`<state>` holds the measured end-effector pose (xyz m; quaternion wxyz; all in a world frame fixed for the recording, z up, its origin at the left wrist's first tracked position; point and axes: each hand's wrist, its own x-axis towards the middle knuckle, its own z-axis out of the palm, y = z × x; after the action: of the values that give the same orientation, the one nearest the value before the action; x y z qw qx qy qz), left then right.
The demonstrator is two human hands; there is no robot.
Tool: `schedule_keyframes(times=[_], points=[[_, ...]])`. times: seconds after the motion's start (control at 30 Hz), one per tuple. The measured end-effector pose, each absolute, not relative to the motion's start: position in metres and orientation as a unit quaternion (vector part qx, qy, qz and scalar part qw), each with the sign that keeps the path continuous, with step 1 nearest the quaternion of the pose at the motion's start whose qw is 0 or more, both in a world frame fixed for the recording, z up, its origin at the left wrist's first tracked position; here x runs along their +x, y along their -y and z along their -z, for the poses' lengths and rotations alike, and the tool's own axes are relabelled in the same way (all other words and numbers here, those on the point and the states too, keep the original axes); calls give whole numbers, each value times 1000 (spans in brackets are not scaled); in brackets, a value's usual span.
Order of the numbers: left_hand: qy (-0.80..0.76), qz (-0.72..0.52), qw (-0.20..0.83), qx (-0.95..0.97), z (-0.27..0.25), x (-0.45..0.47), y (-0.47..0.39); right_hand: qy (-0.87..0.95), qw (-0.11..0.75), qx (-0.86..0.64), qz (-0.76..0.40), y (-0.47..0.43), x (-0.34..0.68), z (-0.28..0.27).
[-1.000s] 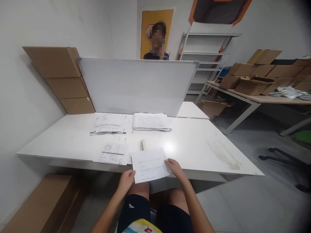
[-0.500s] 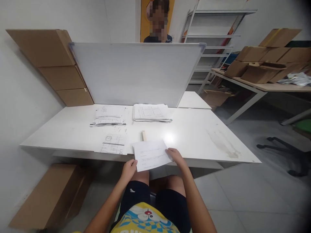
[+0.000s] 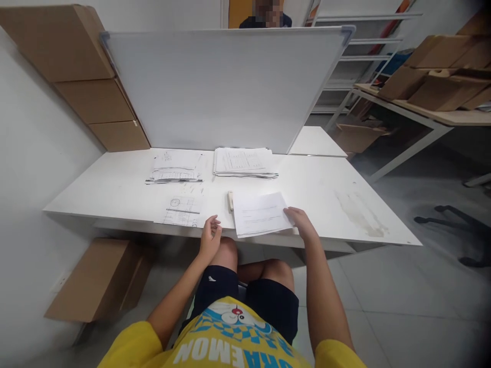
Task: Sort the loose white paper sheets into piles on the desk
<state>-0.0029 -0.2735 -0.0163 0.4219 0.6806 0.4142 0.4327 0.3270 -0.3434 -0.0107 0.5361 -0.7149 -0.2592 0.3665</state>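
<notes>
My right hand [image 3: 301, 223] grips the right edge of a few printed paper sheets [image 3: 261, 214], fingers closed on the margin. The sheets hang at the table's front edge. My left hand [image 3: 210, 237] is off to their left, fingers loosely bent and apart, with nothing in it. Just behind the sheets' left corner lies a small cream-coloured oblong object [image 3: 230, 201], partly hidden; its kind is unclear. Left of it, near the front edge, is a printed page with a drawing [image 3: 180, 210].
A thick paper stack [image 3: 245, 162] and a smaller pile [image 3: 174, 168] lie towards the back of the white table [image 3: 322, 204]. Behind them stands a whiteboard [image 3: 226, 87], with a person [image 3: 264, 18] beyond it. Cardboard boxes [image 3: 86, 43] rise at left; another box [image 3: 88, 281] is below.
My left hand has let go of the sheets and moved apart. My right hand has carried them right and forward, towards the tabletop. The camera view has tilted down.
</notes>
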Motion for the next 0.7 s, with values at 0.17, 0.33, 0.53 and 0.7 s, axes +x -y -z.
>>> schedule_keyframes(times=[0.17, 0.33, 0.53, 0.7], points=[[-347, -405, 349, 771, 5, 29, 233, 278, 495, -746, -349, 344, 335, 19], [-372, -408, 369, 748, 10, 86, 178, 307, 461, -765, -330, 343, 333, 23], [-365, -359, 454, 729, 32, 107, 152, 304, 484, -734, -369, 351, 334, 22], [-344, -378, 532, 675, 38, 94, 148, 283, 515, -662, -465, 363, 341, 20]])
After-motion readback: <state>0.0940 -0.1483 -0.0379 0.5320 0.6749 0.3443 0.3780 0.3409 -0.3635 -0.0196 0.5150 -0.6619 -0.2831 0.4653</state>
